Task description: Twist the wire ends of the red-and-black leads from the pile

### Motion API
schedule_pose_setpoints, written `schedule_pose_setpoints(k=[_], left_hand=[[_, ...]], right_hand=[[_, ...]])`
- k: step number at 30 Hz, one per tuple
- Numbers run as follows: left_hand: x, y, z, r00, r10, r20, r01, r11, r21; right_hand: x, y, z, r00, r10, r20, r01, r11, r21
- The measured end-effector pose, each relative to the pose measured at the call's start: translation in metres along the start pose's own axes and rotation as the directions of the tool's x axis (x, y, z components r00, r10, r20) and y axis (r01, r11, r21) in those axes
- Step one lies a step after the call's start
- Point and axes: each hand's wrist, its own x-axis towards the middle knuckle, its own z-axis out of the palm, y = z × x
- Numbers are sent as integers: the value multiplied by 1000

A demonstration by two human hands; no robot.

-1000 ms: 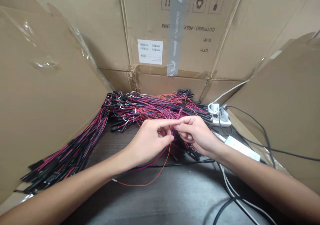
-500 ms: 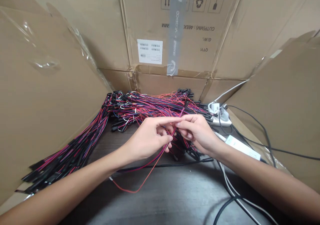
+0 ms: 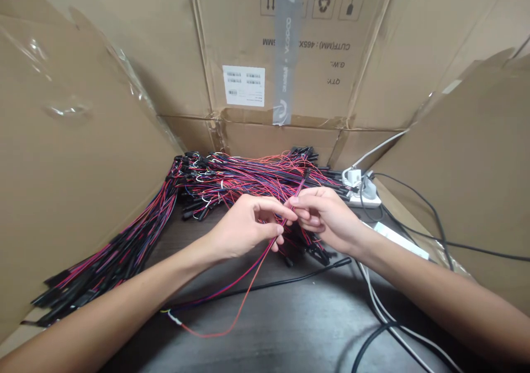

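Note:
Both my hands pinch one wire harness (image 3: 248, 276) of thin red, blue and orange wires. My left hand (image 3: 252, 227) closes thumb and fingers on the strands at the centre. Just up and to the right, my right hand (image 3: 321, 213) grips the same strands between thumb and forefinger. A dark connector end (image 3: 306, 175) sticks up past my right fingers. Below, the wires loop toward me to a white sleeve (image 3: 174, 318), and a black cable (image 3: 285, 282) with a plug end runs right along the table. Where the strands pass between my fingers is partly hidden.
A large pile of similar harnesses (image 3: 248, 174) lies at the back, and another bundle (image 3: 120, 251) leans along the left. At right are a power strip (image 3: 364, 200), a white adapter (image 3: 401, 240) and loose cables (image 3: 379, 307). Cardboard walls (image 3: 240, 25) enclose the dark table (image 3: 290, 329).
My right hand's fingers have shifted along the wires, and my left forefinger now lies lower. The hanging wire loop and white sleeve have dropped toward me; the black cable now lies tilted.

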Motion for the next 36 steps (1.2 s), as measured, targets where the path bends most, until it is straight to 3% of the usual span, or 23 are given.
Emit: schedule_pose_setpoints(k=[4, 11, 20, 28, 36], left_hand=[[1, -1, -2, 999, 8, 34, -8, 1000, -10], [-1, 2, -1, 996, -81, 38, 79, 995, 58], [-1, 3, 2, 996, -90, -17, 91, 994, 54], [-2, 0, 9, 990, -13, -143, 11, 1000, -16], [-3, 1, 8, 991, -38, -127, 39, 999, 7]], right_hand=[[-1, -2, 0, 1000, 15, 8, -15, 1000, -1], [-1, -2, -3, 1000, -10, -23, 10, 1000, 11], [2, -1, -3, 1000, -17, -8, 17, 1000, 14], [-1, 4, 1, 1000, -10, 11, 9, 999, 34], [-1, -2, 1, 998, -53, -40, 52, 998, -18]])
